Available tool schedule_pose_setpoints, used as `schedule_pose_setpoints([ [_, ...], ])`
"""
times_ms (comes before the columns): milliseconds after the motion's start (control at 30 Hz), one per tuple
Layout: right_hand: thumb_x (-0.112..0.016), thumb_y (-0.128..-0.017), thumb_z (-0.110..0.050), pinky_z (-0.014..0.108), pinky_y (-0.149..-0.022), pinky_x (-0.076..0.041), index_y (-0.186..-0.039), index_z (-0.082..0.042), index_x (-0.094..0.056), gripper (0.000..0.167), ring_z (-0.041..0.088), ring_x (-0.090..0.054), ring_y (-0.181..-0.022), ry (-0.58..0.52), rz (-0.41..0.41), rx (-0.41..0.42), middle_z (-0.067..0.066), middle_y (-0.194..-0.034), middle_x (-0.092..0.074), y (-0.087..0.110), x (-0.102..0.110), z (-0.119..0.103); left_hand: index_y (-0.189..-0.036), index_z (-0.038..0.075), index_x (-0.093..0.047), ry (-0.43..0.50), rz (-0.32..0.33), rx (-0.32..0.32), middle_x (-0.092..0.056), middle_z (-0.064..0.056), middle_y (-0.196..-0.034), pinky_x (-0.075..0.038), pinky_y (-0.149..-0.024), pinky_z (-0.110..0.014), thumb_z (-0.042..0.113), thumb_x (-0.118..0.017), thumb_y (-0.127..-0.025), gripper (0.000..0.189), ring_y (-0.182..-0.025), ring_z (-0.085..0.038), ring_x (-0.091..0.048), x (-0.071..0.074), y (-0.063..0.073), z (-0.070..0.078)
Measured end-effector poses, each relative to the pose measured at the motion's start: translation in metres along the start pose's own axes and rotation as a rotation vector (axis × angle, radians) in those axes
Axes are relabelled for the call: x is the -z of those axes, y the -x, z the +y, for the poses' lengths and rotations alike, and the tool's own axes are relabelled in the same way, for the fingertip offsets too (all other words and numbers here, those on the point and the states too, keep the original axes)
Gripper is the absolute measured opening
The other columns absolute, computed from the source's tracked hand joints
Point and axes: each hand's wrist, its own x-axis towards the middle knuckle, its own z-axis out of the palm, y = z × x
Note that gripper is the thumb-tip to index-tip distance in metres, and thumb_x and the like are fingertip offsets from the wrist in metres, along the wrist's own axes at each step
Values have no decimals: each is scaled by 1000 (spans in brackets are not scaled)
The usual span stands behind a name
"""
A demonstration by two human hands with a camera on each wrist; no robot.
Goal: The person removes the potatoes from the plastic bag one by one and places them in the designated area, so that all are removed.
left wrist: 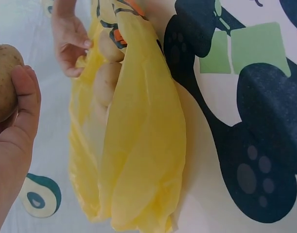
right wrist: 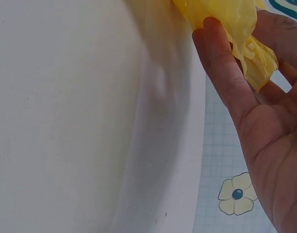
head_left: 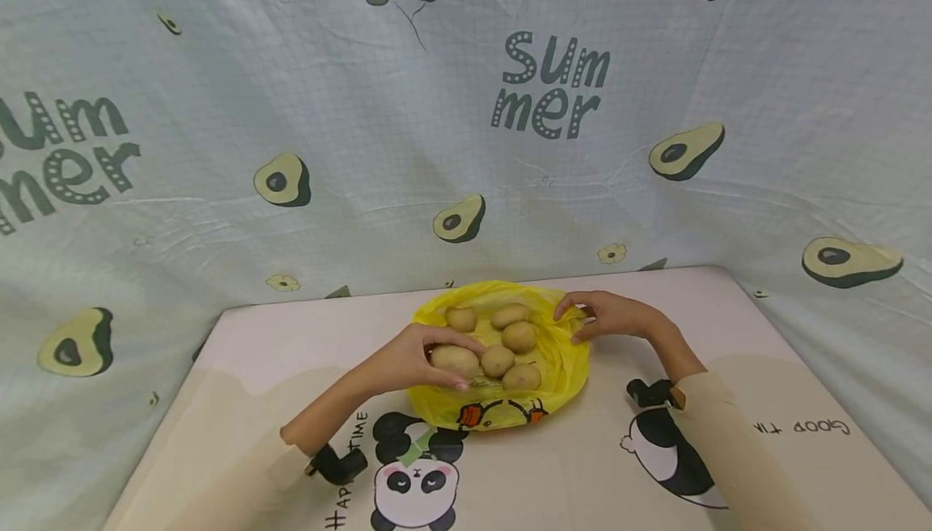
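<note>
A yellow plastic bag point(head_left: 564, 385) lies wide at the mouth on the table, with several potatoes point(head_left: 519, 337) inside. My left hand point(head_left: 408, 359) grips one larger potato point(head_left: 455, 362) between thumb and fingers, over the bag's left side. In the left wrist view that potato point(left wrist: 3, 82) is held apart from the bag point(left wrist: 143, 126). At the bag's right rim, my right hand point(head_left: 610, 314) holds the gathered plastic. The right wrist view shows the crumpled yellow edge point(right wrist: 257, 60) between the thumb and fingers of the right hand point(right wrist: 265, 111).
The table point(head_left: 277, 385) has a cloth printed with pandas and lettering. Behind its far edge hangs a pale curtain point(head_left: 364, 110) with avocado and "summer" prints. Black wrist devices point(head_left: 339, 465) sit on both forearms.
</note>
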Motion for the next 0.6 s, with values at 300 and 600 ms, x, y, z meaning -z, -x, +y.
schedule_pose_setpoints([
  [300, -77, -88, -20, 68, -108, -35, -122, -14, -65, 37, 33, -48, -128, -3, -1, -4, 9, -134, -60, -3, 0, 0, -126, 15, -73, 66, 48, -34, -70, -1, -126, -56, -88, -32, 15, -86, -82, 46, -110, -24, -63, 7, 17, -7],
  [600, -78, -88, -22, 66, -108, -36, -122, -15, -65, 37, 32, -50, -126, 18, -2, -16, 8, -134, -60, -1, 1, -3, -128, 1, -69, 91, 52, -93, -69, -9, -128, -56, -87, -28, 13, -87, -81, 52, -111, -16, -65, 16, 30, -13],
])
